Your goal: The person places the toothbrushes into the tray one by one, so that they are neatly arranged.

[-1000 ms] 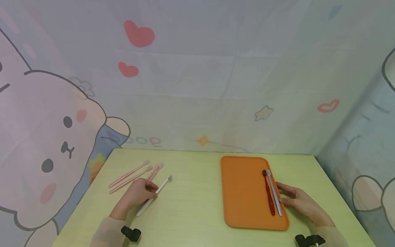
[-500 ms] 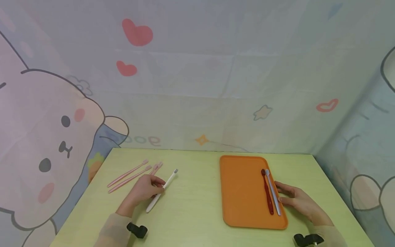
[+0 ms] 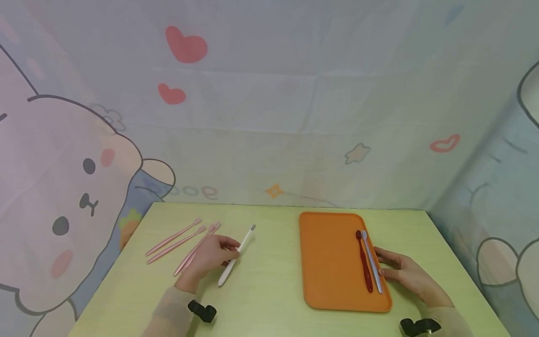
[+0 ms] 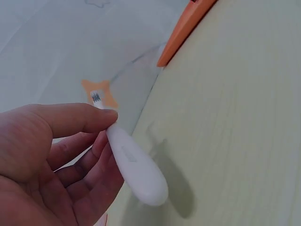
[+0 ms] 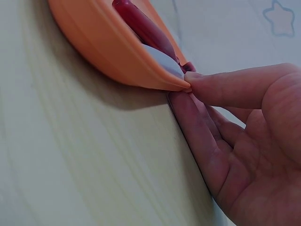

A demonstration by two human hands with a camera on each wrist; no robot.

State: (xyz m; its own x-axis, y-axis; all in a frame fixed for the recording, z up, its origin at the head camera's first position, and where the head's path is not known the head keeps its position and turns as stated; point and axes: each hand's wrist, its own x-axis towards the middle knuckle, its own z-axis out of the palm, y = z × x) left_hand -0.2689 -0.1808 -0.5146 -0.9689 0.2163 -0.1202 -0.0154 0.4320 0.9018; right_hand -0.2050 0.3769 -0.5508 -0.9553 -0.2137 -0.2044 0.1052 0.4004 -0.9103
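Note:
My left hand [image 3: 212, 255] pinches a white toothbrush [image 3: 229, 271] between thumb and fingers, its bristle head pointing away and to the right. In the left wrist view the thick handle end of the white toothbrush [image 4: 138, 172] hangs over the table and casts a shadow. With thumb and fingers, my right hand [image 3: 410, 276] grips the right rim of an orange tray [image 3: 330, 262]; the right wrist view shows the thumb on top of the rim and fingers beneath. A dark red toothbrush [image 3: 365, 264] and a silvery-lilac toothbrush [image 3: 373, 269] lie side by side along the tray's right side.
Several pink toothbrushes [image 3: 177, 243] lie on the pale yellow table [image 3: 269, 290] at the left, some partly behind my left hand. A printed cloth [image 3: 269, 117] stands behind the table and along its sides.
My left hand has moved right with the white toothbrush, away from the pink ones, leaving more of them showing. The right hand has kept its grip on the tray, which has stayed in place.

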